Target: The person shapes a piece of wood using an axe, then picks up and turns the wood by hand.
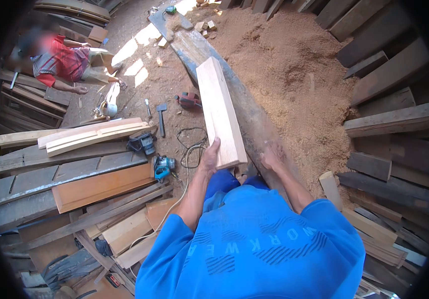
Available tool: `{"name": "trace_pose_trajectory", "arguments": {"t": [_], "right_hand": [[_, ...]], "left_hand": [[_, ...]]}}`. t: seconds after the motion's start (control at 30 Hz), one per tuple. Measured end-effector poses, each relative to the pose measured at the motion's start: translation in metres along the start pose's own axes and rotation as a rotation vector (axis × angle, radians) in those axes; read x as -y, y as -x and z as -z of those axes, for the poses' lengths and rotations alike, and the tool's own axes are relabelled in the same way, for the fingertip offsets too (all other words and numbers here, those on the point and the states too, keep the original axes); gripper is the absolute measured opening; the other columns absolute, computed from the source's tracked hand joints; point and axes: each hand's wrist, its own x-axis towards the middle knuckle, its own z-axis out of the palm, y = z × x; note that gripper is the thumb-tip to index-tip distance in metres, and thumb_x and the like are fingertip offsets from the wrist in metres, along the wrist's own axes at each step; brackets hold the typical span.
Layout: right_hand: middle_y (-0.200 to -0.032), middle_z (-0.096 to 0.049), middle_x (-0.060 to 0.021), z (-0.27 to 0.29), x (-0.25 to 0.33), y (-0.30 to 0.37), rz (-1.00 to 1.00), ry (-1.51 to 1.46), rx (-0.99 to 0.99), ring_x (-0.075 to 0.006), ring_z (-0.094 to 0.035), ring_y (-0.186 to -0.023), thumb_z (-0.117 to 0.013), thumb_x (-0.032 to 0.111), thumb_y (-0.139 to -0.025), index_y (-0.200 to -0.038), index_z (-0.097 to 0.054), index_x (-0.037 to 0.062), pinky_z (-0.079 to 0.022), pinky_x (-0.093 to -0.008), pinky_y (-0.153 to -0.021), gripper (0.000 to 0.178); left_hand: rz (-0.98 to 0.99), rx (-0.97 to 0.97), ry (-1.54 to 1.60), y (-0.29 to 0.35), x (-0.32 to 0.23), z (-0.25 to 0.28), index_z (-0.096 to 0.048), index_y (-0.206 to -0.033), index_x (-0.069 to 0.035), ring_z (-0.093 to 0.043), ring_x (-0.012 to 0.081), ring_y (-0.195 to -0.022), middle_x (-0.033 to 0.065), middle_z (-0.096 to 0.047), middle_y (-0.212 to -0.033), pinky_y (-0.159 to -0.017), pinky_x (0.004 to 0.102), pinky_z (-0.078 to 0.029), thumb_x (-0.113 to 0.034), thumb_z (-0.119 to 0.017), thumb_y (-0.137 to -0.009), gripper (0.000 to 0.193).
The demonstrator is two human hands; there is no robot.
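Observation:
My left hand grips the near end of a pale, smooth wooden board that points away from me and slants slightly left. My right hand rests flat on a long grey weathered plank lying beneath the pale board. The grey plank runs from my knees toward the upper left. My blue shirt fills the lower middle of the view.
Sawdust covers the ground to the right. Dark timber stacks line the right side. At left lie planks, a blue power tool, a hammer and cords. A person in a red shirt sits at the upper left.

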Motion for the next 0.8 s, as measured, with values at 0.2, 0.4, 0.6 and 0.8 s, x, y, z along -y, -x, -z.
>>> {"name": "trace_pose_trajectory", "arguments": {"t": [0.2,0.4,0.6,0.8], "right_hand": [[-0.161,-0.014,-0.0252,-0.053,-0.029,0.033,0.166,0.178,0.099,-0.0516,-0.024,-0.141,-0.072,0.028,-0.078,-0.152,-0.039,0.0318,-0.027,-0.0582,-0.113,0.08],[-0.163,-0.004,-0.0253,-0.039,-0.03,0.035,0.215,0.205,0.277,-0.0566,-0.021,-0.141,-0.07,0.031,-0.079,-0.151,-0.036,0.0429,-0.024,-0.0585,-0.116,0.08],[-0.163,-0.002,-0.0247,-0.03,-0.028,0.033,0.203,0.196,0.277,-0.0596,-0.02,-0.141,-0.07,0.033,-0.079,-0.151,-0.037,0.0424,-0.024,-0.0594,-0.116,0.079],[-0.163,-0.002,-0.0237,-0.01,-0.013,0.037,0.139,0.117,0.311,-0.0586,-0.018,-0.142,-0.071,0.034,-0.08,-0.148,-0.043,0.0409,-0.025,-0.0599,-0.116,0.074]], "left_hand": [[-0.143,0.178,0.287,-0.014,-0.007,-0.03,-0.036,-0.146,0.0,-0.06,0.0299,-0.121,0.0181,-0.057,-0.136,-0.102,0.0454,-0.05,-0.046,-0.05,-0.101,0.066],[-0.167,0.218,0.336,-0.013,-0.01,-0.036,-0.036,-0.147,-0.001,-0.061,0.0297,-0.12,0.0179,-0.057,-0.135,-0.102,0.0462,-0.05,-0.044,-0.051,-0.101,0.064],[-0.134,0.1,0.304,-0.023,-0.006,-0.031,-0.045,-0.138,0.002,-0.067,0.0312,-0.108,0.0185,-0.063,-0.124,-0.093,0.0458,-0.056,-0.033,-0.06,-0.099,0.054],[-0.246,-0.207,-0.051,-0.079,0.014,0.007,-0.059,-0.116,0.009,-0.07,0.0201,-0.085,0.0145,-0.069,-0.103,-0.074,0.0352,-0.058,-0.034,-0.073,-0.092,0.051]]}}
